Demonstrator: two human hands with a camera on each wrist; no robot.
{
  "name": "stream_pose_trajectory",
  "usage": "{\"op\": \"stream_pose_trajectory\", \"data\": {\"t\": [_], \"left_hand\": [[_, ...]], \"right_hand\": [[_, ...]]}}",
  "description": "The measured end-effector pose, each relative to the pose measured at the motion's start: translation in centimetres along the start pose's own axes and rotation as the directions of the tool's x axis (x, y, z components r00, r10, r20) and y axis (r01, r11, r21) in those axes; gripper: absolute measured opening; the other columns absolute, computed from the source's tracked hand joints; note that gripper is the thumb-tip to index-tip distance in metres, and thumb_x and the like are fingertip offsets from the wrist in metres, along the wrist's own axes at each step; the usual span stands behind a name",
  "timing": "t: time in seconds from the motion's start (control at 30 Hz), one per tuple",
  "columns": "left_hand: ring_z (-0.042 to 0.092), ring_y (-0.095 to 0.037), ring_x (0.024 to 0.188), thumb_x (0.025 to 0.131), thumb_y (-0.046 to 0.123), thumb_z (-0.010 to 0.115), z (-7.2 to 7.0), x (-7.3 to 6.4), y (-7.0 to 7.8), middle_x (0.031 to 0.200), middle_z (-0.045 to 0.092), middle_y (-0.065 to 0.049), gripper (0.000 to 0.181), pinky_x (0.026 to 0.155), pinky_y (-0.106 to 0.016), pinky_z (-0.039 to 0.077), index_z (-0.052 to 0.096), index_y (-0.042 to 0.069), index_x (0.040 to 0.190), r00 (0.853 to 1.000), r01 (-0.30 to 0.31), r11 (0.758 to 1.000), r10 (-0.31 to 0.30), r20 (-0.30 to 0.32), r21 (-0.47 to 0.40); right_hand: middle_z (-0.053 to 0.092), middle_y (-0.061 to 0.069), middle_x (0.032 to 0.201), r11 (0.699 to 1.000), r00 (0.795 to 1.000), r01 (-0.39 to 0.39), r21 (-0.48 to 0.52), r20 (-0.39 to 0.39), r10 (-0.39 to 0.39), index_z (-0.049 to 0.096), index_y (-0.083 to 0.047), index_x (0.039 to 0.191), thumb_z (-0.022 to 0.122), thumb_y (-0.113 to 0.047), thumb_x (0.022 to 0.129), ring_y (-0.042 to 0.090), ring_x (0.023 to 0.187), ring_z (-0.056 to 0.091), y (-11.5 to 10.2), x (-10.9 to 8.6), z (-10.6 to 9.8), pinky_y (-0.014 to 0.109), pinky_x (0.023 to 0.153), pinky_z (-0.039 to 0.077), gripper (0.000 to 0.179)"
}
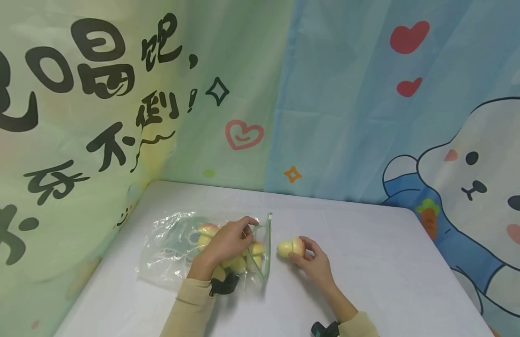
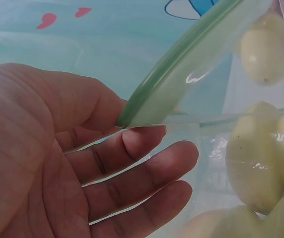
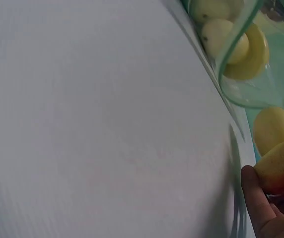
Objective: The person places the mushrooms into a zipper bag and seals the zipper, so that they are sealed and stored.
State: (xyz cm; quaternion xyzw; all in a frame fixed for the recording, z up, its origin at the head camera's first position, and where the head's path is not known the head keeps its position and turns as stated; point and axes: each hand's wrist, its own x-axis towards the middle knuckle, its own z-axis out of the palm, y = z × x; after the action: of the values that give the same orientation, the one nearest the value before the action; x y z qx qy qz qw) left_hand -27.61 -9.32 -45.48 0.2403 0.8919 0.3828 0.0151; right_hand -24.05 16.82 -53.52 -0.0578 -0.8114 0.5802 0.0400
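Note:
A clear zip bag (image 1: 156,260) with a green-edged mouth lies on the white table, its opening facing right. Inside it sit several toy mushrooms (image 1: 239,266), pale yellow with reddish caps. My left hand (image 1: 226,241) reaches over the bag and pinches the green rim (image 2: 149,91) between thumb and index finger, the other fingers spread below. To the right of the open mouth, my right hand (image 1: 318,269) holds another toy mushroom (image 1: 286,248) by its cap, its stem pointing at the bag. In the right wrist view this mushroom (image 3: 281,171) is just outside the opening.
The white table (image 1: 382,271) extends on both sides of the bag. Behind it hangs a printed cloth backdrop (image 1: 327,140) in green and blue, with hearts, lettering and a cartoon animal. A dark wrist camera (image 1: 225,284) is strapped to the left wrist.

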Motion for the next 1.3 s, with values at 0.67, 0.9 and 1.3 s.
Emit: {"op": "stream_pose_trajectory", "data": {"t": [0.67,0.9,1.3], "left_hand": [[0.053,-0.007,0.063,0.092,0.009,0.059,-0.1,-0.1,-0.1,0.083,0.062,0.005,0.033,0.058,-0.025,0.046,0.059,0.011,0.125,0.999,-0.033,0.999,0.033,0.009,-0.038],[0.054,-0.007,0.064,0.092,0.010,0.057,0.1,-0.2,0.0,0.084,0.061,0.005,0.034,0.059,-0.026,0.047,0.058,0.011,0.126,0.999,-0.031,0.998,0.032,0.021,-0.049],[0.051,-0.006,0.059,0.091,0.010,0.056,0.3,-0.3,0.5,0.083,0.061,0.005,0.034,0.054,-0.024,0.044,0.059,0.011,0.125,0.999,-0.041,0.998,0.042,0.019,-0.041]], "right_hand": [[0.054,0.022,0.129,0.991,0.988,0.106,0.077,0.106,-0.114,0.052,0.000,0.135,0.077,-0.008,0.082,0.034,0.102,0.064,-0.9,-1.4,4.3,0.023,0.067,0.054,0.059],[0.057,0.020,0.128,0.988,0.980,0.150,0.034,0.129,-0.153,0.056,-0.001,0.131,0.080,-0.004,0.078,0.035,0.106,0.063,-1.6,-1.3,4.8,0.025,0.077,0.054,0.058],[0.060,0.021,0.123,0.972,0.949,0.235,-0.030,0.225,-0.222,0.058,-0.002,0.130,0.081,-0.004,0.076,0.038,0.102,0.064,-2.9,-1.0,6.0,0.040,0.080,0.056,0.058]]}}
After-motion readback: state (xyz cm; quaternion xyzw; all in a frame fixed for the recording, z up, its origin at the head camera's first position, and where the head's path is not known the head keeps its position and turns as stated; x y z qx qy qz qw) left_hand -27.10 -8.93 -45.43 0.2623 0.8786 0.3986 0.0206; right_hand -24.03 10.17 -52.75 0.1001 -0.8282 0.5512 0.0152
